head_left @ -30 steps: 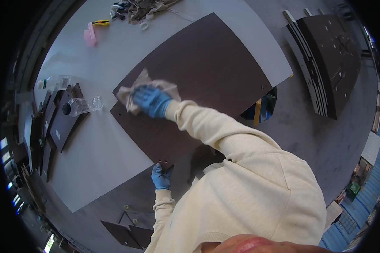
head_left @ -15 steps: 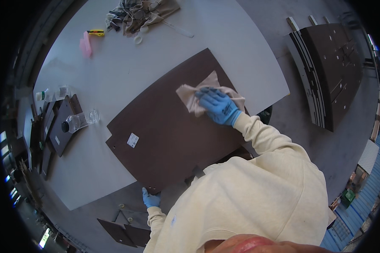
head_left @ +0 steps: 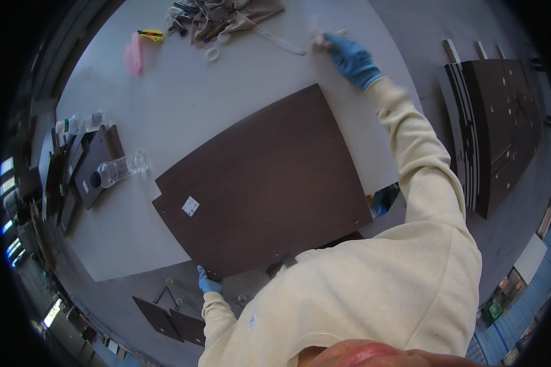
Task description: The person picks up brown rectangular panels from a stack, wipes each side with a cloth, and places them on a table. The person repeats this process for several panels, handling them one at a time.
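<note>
A dark brown wooden panel (head_left: pixel 263 189) with a small white label (head_left: pixel 190 206) lies on the pale table, overhanging its near edge. My left hand (head_left: pixel 209 281), in a blue glove, grips the panel's near left corner from the edge; part of its fingers is hidden by the panel. Far out to the right, my right hand (head_left: pixel 354 60), also blue-gloved, is off the panel and over the table's far side. Its fingers are closed on a crumpled pinkish-beige cloth (head_left: pixel 322 38), blurred by motion.
A heap of cloths and tools (head_left: pixel 217 18) lies at the back, near a yellow utility knife (head_left: pixel 150 35) and a pink strip (head_left: pixel 133 55). Clear plastic bottles (head_left: pixel 119 170) and smaller brown panels (head_left: pixel 92 162) sit left. A stack of brown panels (head_left: pixel 496 128) stands right of the table.
My right hand has lifted the cloth off the panel and carried it away toward the table's far right. My left hand stays at the near left corner. The view has shifted slightly.
</note>
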Demonstrator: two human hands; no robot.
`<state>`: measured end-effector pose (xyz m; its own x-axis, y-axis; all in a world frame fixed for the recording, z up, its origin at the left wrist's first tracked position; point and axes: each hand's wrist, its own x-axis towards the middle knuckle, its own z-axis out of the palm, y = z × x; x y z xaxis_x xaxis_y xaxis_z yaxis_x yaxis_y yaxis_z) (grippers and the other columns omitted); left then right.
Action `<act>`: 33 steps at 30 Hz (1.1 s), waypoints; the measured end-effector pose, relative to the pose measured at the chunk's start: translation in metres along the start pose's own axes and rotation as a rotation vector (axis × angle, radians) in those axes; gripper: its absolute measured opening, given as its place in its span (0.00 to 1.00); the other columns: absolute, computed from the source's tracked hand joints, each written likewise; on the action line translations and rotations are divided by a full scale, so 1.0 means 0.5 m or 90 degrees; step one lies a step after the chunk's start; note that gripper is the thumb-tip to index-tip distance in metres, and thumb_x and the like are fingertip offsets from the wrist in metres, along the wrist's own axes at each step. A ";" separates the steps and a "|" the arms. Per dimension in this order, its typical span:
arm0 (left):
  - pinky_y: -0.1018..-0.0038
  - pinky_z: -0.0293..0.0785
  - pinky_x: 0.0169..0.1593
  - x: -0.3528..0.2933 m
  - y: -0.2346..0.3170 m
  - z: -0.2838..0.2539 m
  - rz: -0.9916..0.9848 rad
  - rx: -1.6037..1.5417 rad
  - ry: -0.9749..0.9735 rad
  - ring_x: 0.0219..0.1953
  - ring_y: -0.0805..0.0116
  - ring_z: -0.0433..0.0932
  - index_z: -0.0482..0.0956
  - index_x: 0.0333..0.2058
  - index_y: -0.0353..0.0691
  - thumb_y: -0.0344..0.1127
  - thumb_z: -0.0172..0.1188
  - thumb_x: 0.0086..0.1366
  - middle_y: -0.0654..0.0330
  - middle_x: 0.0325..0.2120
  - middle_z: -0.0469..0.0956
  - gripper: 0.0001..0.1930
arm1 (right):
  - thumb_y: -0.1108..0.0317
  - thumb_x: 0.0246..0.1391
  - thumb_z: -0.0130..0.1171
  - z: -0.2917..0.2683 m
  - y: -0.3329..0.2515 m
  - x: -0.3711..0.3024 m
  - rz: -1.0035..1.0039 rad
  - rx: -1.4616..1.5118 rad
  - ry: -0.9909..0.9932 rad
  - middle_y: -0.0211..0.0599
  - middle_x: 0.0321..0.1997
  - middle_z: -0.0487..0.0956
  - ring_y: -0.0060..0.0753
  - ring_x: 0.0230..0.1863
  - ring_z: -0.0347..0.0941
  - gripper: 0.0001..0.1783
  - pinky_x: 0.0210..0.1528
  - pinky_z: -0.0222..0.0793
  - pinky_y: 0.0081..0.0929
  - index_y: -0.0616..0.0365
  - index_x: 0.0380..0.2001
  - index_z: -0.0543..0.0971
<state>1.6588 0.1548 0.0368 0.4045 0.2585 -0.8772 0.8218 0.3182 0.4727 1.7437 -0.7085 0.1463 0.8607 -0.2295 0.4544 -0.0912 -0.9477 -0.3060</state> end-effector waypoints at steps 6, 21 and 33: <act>0.64 0.77 0.37 0.010 -0.003 0.006 0.023 -0.005 0.048 0.28 0.67 0.75 0.81 0.34 0.50 0.55 0.69 0.66 0.67 0.25 0.77 0.15 | 0.70 0.63 0.53 0.111 -0.040 0.180 0.026 -0.007 -0.110 0.52 0.59 0.80 0.54 0.59 0.77 0.20 0.62 0.73 0.44 0.56 0.57 0.77; 0.66 0.76 0.57 0.047 0.087 0.104 0.182 0.322 0.068 0.54 0.60 0.78 0.73 0.64 0.31 0.69 0.59 0.68 0.53 0.58 0.77 0.44 | 0.72 0.63 0.56 -0.100 -0.159 -0.231 0.317 0.031 -0.063 0.53 0.54 0.81 0.56 0.53 0.79 0.23 0.57 0.74 0.45 0.58 0.62 0.75; 0.64 0.77 0.52 0.030 0.073 0.112 0.251 0.357 0.076 0.53 0.59 0.77 0.68 0.68 0.34 0.73 0.57 0.66 0.53 0.62 0.74 0.48 | 0.56 0.71 0.48 -0.373 0.008 -0.613 0.635 -0.206 0.301 0.58 0.63 0.77 0.57 0.62 0.75 0.27 0.63 0.71 0.43 0.61 0.66 0.72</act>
<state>1.7172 0.1191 0.0363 0.6946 0.3670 -0.6188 0.7191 -0.3303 0.6113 1.3859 -0.6834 0.1620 0.0651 -0.9049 0.4206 -0.8092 -0.2945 -0.5084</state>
